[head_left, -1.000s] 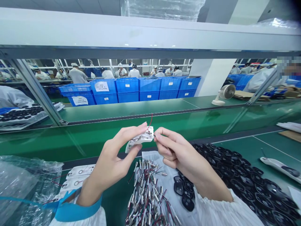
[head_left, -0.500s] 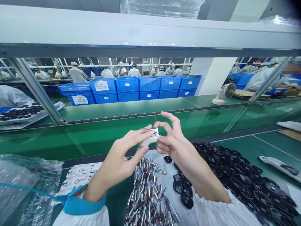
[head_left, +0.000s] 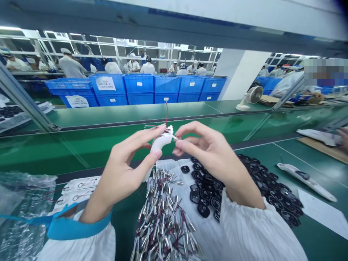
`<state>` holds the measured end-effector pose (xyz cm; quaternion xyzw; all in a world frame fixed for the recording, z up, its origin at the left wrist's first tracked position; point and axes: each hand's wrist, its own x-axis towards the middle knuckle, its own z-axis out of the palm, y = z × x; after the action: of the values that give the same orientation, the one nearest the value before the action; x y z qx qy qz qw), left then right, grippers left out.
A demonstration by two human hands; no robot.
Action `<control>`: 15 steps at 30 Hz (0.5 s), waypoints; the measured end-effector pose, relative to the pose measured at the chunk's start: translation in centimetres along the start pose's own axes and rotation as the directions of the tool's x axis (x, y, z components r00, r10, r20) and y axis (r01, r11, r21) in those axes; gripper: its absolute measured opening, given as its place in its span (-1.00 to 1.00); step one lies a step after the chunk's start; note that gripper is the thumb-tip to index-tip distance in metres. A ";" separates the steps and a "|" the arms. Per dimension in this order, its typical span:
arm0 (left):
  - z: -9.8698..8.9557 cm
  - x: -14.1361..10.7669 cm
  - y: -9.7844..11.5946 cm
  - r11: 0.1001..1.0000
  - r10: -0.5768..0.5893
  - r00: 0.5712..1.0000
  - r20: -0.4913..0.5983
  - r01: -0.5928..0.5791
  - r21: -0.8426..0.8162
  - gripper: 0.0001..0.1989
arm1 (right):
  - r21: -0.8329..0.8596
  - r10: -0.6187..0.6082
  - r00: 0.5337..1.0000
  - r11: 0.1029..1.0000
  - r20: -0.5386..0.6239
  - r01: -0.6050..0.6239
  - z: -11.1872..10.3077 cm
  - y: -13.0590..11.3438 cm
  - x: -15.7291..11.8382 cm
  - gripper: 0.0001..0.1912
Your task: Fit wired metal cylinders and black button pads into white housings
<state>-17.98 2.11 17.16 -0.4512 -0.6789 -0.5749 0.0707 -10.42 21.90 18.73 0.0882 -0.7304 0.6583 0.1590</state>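
Observation:
My left hand (head_left: 126, 163) holds a white curved plastic housing (head_left: 161, 143) between thumb and fingers, over the bench. From the housing's top end a thin red wire (head_left: 166, 115) sticks straight up, and other fine wires trail left. My right hand (head_left: 208, 145) pinches a thin lead (head_left: 176, 138) at the right side of that end, fingertips just off the housing. Where the lead goes inside is too small to tell. Below lies a heap of small metal cylinders (head_left: 163, 217) with red and white leads.
Black oval parts (head_left: 201, 194) lie on white sheeting to the right, near a long white housing (head_left: 307, 181) and paper (head_left: 323, 214). White housings (head_left: 77, 185) and clear plastic (head_left: 25, 214) are at left. Behind stand a green barrier (head_left: 108, 145), a fan (head_left: 251, 97) and blue bins (head_left: 138, 88).
My right fingertips have drawn slightly away from the housing's end, and a lead shows between them. The housing is tilted more upright. The whole view has shifted.

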 end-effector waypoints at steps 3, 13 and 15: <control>0.1 0.2 -0.1 0.996 -0.037 0.999 0.009 0.038 -0.079 -0.60 | -0.082 -0.094 0.991 0.993 -0.099 0.086 -0.2 -0.1 0.2 -0.82; 0.3 0.5 -0.8 0.954 -0.117 0.988 0.098 0.139 -0.265 -0.66 | -0.103 -0.156 0.971 0.985 -0.180 0.139 0.7 0.5 0.6 -0.78; 0.3 0.6 -1.1 0.947 -0.119 0.988 0.099 0.143 -0.289 -0.66 | -0.097 -0.136 0.978 0.988 -0.159 0.122 0.5 0.8 0.7 -0.78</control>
<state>-18.94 2.78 16.62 -0.4332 -0.6165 -0.6544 -0.0633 -11.43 21.58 18.21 0.0735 -0.7353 0.6193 0.2652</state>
